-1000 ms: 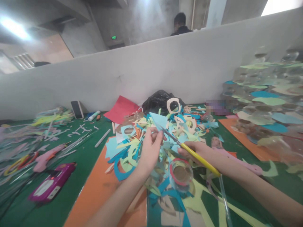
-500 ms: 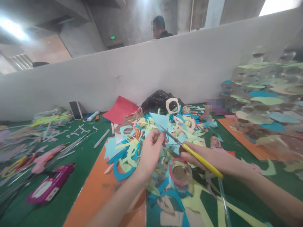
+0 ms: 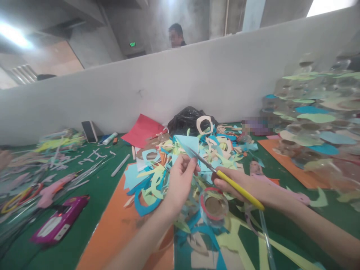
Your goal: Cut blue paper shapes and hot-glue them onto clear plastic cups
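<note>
Left hand (image 3: 182,170) pinches blue paper (image 3: 191,142); right hand (image 3: 243,180) grips scissors (image 3: 232,183).

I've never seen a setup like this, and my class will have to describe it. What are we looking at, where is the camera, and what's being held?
There is no machine here, just a person's two bare hands. Every picture comes from one camera worn on the head, looking forward and down.

The left hand has a flat light blue paper piece in its grip. The right hand holds yellow-handled metal scissors, their blades at that paper.

On the green tabletop lie many curled coloured paper scraps, a large orange sheet, a red paper sheet, a crumpled black plastic bag and a pink plastic glue gun.
</note>
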Demonstrator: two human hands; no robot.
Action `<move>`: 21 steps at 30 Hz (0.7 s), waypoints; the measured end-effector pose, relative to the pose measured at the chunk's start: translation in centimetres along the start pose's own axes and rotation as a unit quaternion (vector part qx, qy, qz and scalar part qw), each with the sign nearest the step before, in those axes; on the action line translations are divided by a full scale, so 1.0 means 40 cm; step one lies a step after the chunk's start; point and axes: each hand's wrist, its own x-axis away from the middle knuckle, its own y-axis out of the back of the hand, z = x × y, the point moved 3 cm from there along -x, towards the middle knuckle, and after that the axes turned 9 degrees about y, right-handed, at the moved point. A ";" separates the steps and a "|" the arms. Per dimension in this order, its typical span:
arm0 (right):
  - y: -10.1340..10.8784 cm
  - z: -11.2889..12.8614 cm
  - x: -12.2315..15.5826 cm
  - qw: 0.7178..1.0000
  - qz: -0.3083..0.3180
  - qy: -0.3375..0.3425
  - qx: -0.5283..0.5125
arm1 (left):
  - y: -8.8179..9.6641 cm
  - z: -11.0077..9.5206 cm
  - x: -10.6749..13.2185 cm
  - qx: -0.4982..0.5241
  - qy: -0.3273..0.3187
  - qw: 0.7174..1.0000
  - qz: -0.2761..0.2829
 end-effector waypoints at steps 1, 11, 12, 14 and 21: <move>-0.001 0.000 0.000 1.000 -0.003 0.002 0.001 | 0.000 0.000 0.000 0.000 0.001 1.000 0.003; -0.004 -0.026 -0.013 1.000 -0.006 -0.014 0.000 | 0.021 -0.017 -0.015 -0.040 -0.013 0.999 0.016; -0.002 -0.017 -0.009 1.000 0.000 -0.013 -0.007 | 0.022 -0.021 -0.014 -0.044 -0.016 0.999 0.012; 0.000 -0.002 -0.001 1.000 0.012 -0.014 -0.017 | 0.020 -0.023 -0.012 -0.050 -0.016 0.999 0.014; -0.015 -0.027 -0.008 0.999 0.011 -0.008 -0.050 | 0.013 -0.015 -0.009 -0.058 0.004 0.998 0.036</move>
